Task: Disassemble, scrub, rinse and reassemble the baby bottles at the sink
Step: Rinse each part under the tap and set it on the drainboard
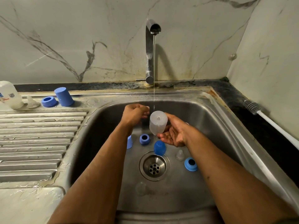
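The right hand (pixel 174 135) cradles the upturned bottle (pixel 158 122), long axis near-vertical, just right of the stream (pixel 154 62); the left hand (pixel 135 114), loosely curled, holds nothing.

Single wide-angle view, worn on the head, looked forward and steeply down into the sink (pixel 215 120). Sat close above both forearms, with the left hand (pixel 135 114) and right hand (pixel 175 135) near frame centre. Beyond the hands, took in the tap (pixel 149 50) and marbled wall (pixel 64 38); left of them, the ribbed drainer (pixel 37 143).
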